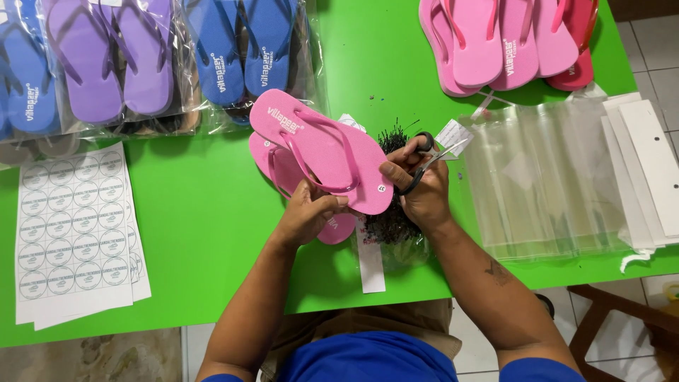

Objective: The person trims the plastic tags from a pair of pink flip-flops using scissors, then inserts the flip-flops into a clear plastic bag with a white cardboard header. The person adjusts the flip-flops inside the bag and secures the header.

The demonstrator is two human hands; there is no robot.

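Left of the pink flip-flops (322,148): white round-sticker sheets (74,233); above-left, bagged flip-flops (141,64); right, clear bags (544,180) and white cards (647,166).

A pair of pink flip-flops (322,152) is held stacked above the green table, near frame centre. The upper sandal faces sole-side up toward the camera, its ribbed footbed and pink thong strap visible, toe end pointing to 10 o'clock, heel to 4 o'clock. The second sandal lies beneath it, offset toward 7 o'clock, partly hidden. A small round white sticker sits at the heel. Black-handled scissors (424,159) lie at 3 o'clock of the pair, blades pointing to 2 o'clock.
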